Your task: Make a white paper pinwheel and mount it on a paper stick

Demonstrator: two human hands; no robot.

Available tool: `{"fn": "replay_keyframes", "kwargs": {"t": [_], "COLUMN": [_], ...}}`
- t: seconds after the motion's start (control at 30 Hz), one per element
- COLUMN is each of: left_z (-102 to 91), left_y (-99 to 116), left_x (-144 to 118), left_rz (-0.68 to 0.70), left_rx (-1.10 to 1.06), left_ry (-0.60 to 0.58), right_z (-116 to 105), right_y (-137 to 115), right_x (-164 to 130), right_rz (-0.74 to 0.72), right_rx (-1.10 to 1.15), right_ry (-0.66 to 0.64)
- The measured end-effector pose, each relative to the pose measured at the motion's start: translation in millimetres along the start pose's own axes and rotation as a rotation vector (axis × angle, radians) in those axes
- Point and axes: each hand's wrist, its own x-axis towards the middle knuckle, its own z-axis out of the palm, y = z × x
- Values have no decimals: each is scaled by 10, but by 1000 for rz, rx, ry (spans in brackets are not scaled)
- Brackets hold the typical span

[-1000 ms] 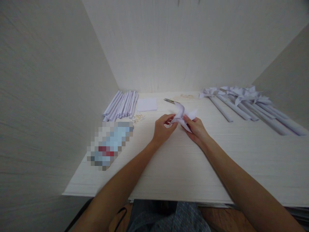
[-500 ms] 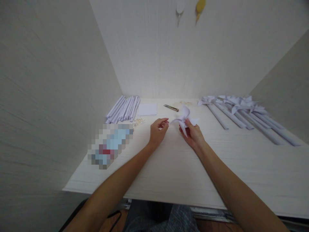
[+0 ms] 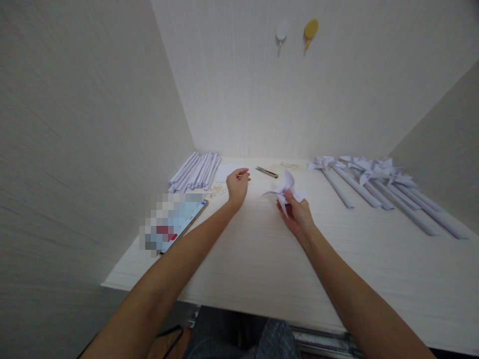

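Observation:
In my right hand (image 3: 299, 212) is a white paper pinwheel (image 3: 286, 190), pinched near its centre, with its curved blades spread upward and to the left. My left hand (image 3: 237, 188) is raised beside it, apart from the pinwheel, in front of a stack of white paper (image 3: 225, 173). Its fingers are curled together, and a tiny pale bit shows at them, too small to name. Just left of this hand lies a small pile of short pale sticks (image 3: 216, 191).
Rolled paper tubes (image 3: 196, 171) lie bundled at the back left. Thread snips (image 3: 267, 172) rest at mid-back. Finished pinwheels on paper sticks (image 3: 368, 169) cover the right side. A phone (image 3: 187, 219), partly blurred out, lies front left. Two hooks (image 3: 310, 30) hang on the wall.
My left hand has moved left and away from the pinwheel, its fingers curling inward. My right hand keeps hold of the pinwheel in nearly the same place. The view has tilted slightly.

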Motion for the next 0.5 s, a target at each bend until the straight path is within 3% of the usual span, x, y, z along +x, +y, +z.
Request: {"fn": "replay_keyframes", "kwargs": {"t": [0.1, 0.23, 0.4, 0.5], "left_z": [-2, -132, -401, -546], "left_y": [-22, -18, 129, 182], "left_x": [193, 437, 712, 839], "left_rz": [46, 221, 153, 106], "left_rx": [159, 662, 1289, 1376], "left_ry": [-22, -132, -189, -188], "right_z": [18, 21, 13, 14], "right_y": [-6, -5, -9, -12], "right_x": [-10, -5, 3, 11], "right_rz": [14, 12, 19, 33], "right_rx": [36, 51, 38, 7], "right_ry": [27, 10, -33, -65]}}
